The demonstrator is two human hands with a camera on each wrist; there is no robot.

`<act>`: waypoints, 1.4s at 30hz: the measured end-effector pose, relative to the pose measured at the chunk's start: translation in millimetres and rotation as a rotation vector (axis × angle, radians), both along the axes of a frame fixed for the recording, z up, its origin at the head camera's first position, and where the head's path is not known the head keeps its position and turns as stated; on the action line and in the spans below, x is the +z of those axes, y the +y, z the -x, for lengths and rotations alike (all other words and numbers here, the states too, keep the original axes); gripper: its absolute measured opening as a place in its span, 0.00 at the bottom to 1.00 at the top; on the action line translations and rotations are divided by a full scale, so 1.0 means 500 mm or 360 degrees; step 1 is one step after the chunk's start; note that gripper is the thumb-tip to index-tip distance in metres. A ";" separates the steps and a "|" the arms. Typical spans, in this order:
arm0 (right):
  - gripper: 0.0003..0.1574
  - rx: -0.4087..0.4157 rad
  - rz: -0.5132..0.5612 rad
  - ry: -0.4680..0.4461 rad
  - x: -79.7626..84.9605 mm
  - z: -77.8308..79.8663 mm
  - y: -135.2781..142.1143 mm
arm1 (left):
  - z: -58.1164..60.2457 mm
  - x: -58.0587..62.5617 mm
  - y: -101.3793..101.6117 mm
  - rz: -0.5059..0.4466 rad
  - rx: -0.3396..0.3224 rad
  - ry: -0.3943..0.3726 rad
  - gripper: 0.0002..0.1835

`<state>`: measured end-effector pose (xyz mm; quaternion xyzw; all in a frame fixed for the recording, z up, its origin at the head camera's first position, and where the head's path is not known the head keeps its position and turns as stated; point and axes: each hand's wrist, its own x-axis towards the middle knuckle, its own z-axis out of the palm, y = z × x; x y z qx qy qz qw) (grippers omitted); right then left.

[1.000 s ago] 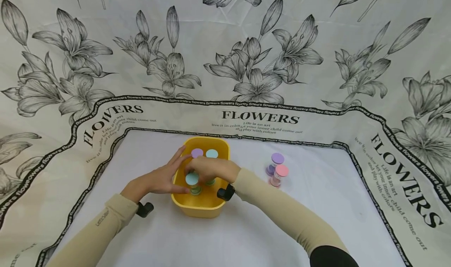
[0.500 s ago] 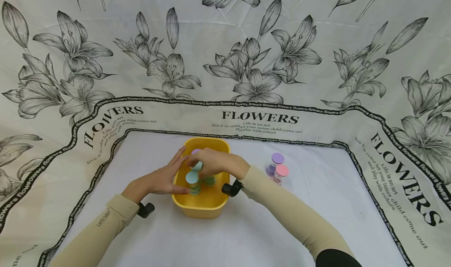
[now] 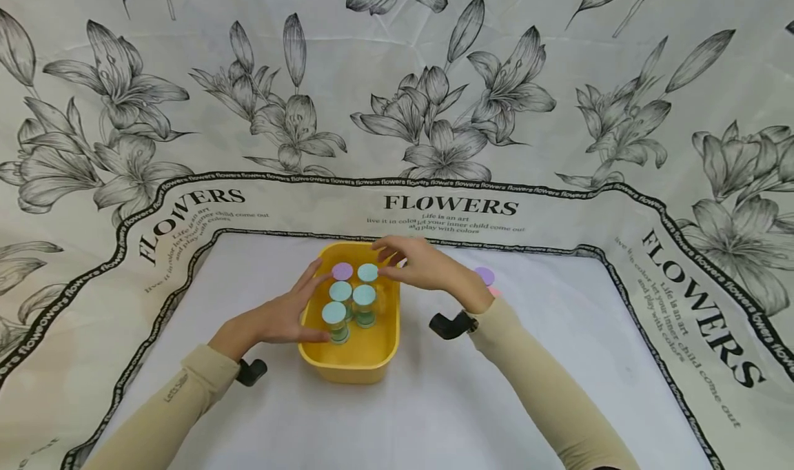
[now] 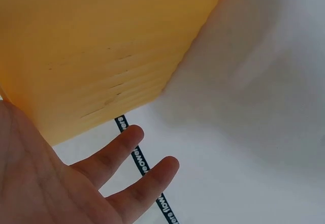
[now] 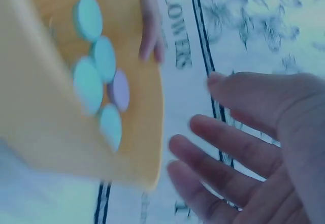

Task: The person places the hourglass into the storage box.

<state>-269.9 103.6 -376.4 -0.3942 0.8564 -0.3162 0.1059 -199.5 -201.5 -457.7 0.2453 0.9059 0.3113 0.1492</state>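
In the head view a yellow plastic bin holds several small upright clear cylinders with light-blue round caps, such as the front one; they look like sand timers. One purple-capped cylinder stands among them at the back left. My left hand rests at the bin's left side, fingers spread and thumb over the rim; the left wrist view shows its fingers extended beside the bin's outer wall. My right hand is in the air over the right rim, fingers loosely bent and holding nothing, as the right wrist view confirms.
Right of the bin, partly hidden behind my right wrist, are a purple-capped cylinder and a pink-capped one. A white cloth covers the table. Behind hangs a flower-printed fabric with a black lettered border.
My right hand has let go of a blue-capped cylinder in the bin, and has lifted out and moved right to the rim. The left hand has stayed at the bin's left side.
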 end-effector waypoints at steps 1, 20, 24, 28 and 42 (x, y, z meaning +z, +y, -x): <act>0.27 -0.0045 0.0027 0.0014 -0.004 0.003 0.012 | 0.000 -0.001 -0.001 0.0005 0.0004 0.0011 0.62; 0.33 -0.0696 0.0140 0.0027 -0.081 -0.003 0.264 | 0.001 -0.001 -0.006 0.0051 0.0024 0.0036 0.62; 0.34 -0.0814 0.0108 0.0025 -0.098 -0.016 0.311 | 0.002 -0.003 -0.005 0.0070 0.0024 0.0041 0.61; 0.33 -0.0890 0.0095 0.0032 -0.119 -0.033 0.343 | 0.003 -0.005 -0.003 0.0082 0.0023 0.0029 0.61; 0.43 -0.1063 0.0070 -0.0091 -0.196 -0.078 0.361 | 0.000 -0.004 -0.004 0.0076 0.0033 0.0026 0.61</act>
